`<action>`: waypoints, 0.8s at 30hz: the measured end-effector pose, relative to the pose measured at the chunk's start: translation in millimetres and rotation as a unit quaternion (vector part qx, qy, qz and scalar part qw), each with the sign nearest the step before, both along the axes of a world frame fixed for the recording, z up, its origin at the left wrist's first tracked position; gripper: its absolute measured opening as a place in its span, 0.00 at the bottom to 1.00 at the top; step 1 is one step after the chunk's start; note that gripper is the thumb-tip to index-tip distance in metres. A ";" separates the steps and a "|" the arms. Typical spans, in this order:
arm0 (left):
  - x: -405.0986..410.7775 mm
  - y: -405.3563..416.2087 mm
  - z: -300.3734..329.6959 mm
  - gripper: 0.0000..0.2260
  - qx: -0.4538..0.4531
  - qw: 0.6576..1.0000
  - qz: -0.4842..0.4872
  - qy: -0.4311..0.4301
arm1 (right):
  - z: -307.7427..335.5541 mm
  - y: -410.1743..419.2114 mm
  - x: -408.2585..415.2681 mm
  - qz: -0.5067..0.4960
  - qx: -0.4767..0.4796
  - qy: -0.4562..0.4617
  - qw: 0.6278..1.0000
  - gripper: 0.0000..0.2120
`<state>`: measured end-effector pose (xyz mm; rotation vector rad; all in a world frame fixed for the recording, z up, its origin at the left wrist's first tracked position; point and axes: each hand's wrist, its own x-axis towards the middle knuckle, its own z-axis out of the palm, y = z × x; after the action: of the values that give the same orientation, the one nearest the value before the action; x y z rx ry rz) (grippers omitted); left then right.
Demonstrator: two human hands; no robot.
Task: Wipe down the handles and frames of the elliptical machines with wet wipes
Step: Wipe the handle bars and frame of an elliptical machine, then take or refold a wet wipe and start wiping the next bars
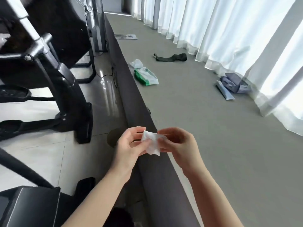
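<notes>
Both hands up front at the bottom centre, meeting over the dark edge of the ledge. Left hand [129, 145] curled, fingertips pinching the left side of a white wet wipe [151, 143]; right hand [177, 143] curled too, thumb and fingers gripping the right side of the same wipe. Wipe bunched and partly folded between them, held in the air, long axis running roughly from upper left down to lower right, loose corner hanging at the bottom. Further along on the grey ledge [205, 128], a green-and-white pack of wet wipes [146, 77] lying flat, long axis angled away toward upper left; top looks open, with a crumpled white wipe or wrapper [136, 63] just beside its far end, contents otherwise hard to read. Beyond that, a dark strap-like cloth [171, 57] stretched sideways. Over by the white curtains [229, 30], a bluish-grey pouch [234, 84] lying open, insides not clear, with a pale flat packet [224, 92] touching its near side. Down on the left, on the glossy tiled floor [41, 153], the black elliptical machine [49, 66], silver frame tube slanting up to the left, pedals low at the left edge, well apart from the hands.
</notes>
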<state>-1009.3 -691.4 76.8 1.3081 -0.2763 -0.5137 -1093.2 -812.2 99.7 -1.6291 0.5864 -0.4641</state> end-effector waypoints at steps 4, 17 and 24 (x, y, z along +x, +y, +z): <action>89.2 -55.5 -12.9 0.13 -0.020 1.000 -0.003 -0.015 | -4.9 -43.2 85.8 -0.058 -0.083 0.003 0.995 0.06; 551.6 -273.0 -68.5 0.14 0.080 0.993 0.010 -0.081 | -48.5 -223.2 464.1 -0.068 -0.361 0.246 0.897 0.22; 658.7 -371.4 -78.7 0.14 0.242 0.897 -0.008 -0.370 | -86.3 -259.9 517.3 -0.092 -0.413 0.317 0.849 0.11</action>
<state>-350.6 -1062.8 -1.9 1.9652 -0.8301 -0.0636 -575.9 -1072.1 13.4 -2.6074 1.1489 -0.3177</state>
